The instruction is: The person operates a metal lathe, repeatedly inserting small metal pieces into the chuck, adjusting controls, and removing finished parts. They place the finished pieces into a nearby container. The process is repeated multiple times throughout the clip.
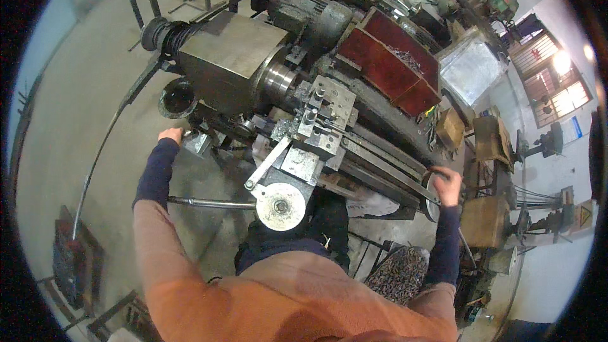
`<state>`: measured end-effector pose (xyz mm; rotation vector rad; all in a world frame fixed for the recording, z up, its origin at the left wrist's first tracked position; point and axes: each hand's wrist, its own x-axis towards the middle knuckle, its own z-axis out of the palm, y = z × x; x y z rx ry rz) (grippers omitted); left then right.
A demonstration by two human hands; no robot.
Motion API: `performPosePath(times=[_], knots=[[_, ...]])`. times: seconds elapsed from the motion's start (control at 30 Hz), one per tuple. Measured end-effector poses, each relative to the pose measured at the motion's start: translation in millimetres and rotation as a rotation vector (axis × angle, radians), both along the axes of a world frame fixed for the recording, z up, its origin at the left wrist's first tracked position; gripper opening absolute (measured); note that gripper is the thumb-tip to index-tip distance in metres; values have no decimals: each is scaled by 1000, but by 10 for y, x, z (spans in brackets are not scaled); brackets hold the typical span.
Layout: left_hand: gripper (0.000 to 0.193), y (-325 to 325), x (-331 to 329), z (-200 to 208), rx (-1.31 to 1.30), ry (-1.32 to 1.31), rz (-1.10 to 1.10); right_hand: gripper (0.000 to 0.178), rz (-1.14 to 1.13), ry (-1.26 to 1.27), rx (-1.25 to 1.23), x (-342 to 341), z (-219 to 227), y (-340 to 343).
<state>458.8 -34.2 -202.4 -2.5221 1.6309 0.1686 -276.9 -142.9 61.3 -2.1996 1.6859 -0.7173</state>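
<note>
A small metal lathe (316, 130) stands in front of me, its chuck end (278, 82) at the upper left and its bed running to the right. My left hand (171, 135) is closed beside a small metal box (197, 144) below the headstock; whatever its fingers grip is hidden. At the right end of the bed, my right hand (448, 185) has its fingers curled at the rim of a handwheel (432, 197). Between the hands are the tool post (310, 120), a flat metal lever (268, 163) and a round pale dial (280, 206) with a bar handle (212, 203).
Behind the lathe sit an electric motor (310, 16) and a red tray (386, 57) with small metal pieces. A container heaped with small metal parts (399, 275) is by my right elbow. Cardboard boxes (494, 139) and drill-like machines (544, 218) line the right side.
</note>
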Motion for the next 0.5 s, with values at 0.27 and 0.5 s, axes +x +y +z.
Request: performPosePath(times=[0.27,0.5], knots=[[36,1181,43,931,-180,489,276,47,-723,540,437,-2503,-799,607],[30,1976,-426,571,-740,868,780,38,-774,722,479,-3180,-1364,757]])
